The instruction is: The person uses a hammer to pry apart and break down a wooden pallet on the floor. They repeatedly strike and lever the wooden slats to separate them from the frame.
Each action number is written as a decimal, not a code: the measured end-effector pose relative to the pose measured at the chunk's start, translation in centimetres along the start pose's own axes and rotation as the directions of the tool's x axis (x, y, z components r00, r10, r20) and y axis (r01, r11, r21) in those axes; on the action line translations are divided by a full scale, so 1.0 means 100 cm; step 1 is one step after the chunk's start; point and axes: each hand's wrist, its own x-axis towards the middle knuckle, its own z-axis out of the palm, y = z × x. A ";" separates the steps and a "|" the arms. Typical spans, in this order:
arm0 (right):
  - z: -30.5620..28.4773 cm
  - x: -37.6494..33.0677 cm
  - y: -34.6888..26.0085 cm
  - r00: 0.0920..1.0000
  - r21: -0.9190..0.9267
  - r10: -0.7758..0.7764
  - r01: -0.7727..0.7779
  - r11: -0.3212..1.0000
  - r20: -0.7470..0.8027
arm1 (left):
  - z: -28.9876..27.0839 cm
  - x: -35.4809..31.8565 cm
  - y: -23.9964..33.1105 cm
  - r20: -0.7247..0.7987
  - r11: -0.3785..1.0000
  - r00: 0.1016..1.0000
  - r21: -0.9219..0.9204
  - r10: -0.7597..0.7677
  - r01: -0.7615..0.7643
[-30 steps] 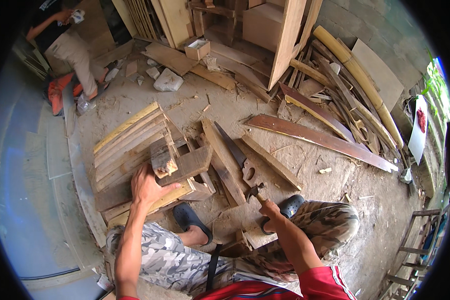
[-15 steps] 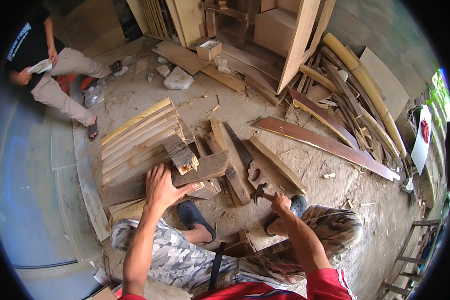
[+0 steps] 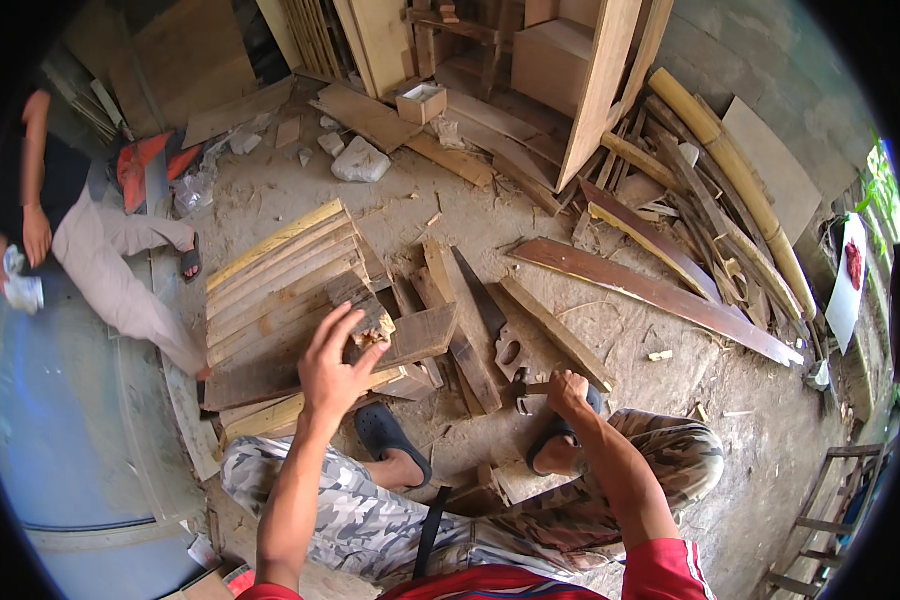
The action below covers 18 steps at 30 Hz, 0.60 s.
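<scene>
My right hand (image 3: pixel 570 394) is closed round the handle of a hammer (image 3: pixel 524 392), held low over my right shoe with its head pointing left. My left hand (image 3: pixel 330 378) has its fingers spread and curved beside a short wooden block (image 3: pixel 354 291) with a splintered end. Whether the fingertips touch the block I cannot tell. That block lies across a dark board (image 3: pixel 422 334) on a row of planks (image 3: pixel 275 275). Right of the planks, a handsaw (image 3: pixel 482 296) rests on the floor among loose wood pieces.
A long reddish-brown board (image 3: pixel 630 285) lies to the right, before a scrap heap with a bamboo pole (image 3: pixel 715 135). At the back are a white chunk (image 3: pixel 359 160) and a small box (image 3: pixel 421 103). Another person (image 3: pixel 110 235) is walking at the left.
My left hand has lifted off the dark board and moved up to the block's splintered end. The hammer has turned slightly in my right hand. The other person has stepped nearer at the left.
</scene>
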 end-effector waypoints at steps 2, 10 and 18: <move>0.005 -0.001 0.002 1.000 0.011 0.015 -0.015 1.000 0.013 | -0.004 0.005 0.002 -0.084 0.999 0.996 -0.047 0.001 -0.005; 0.018 0.009 0.018 0.992 0.086 0.107 -0.113 0.990 0.068 | -0.016 0.027 -0.061 -0.320 0.851 0.844 -0.457 -0.430 0.260; 0.044 0.001 0.030 0.979 0.211 0.181 -0.197 0.958 0.093 | -0.046 0.009 -0.044 -0.195 0.361 0.564 -0.911 -0.802 0.198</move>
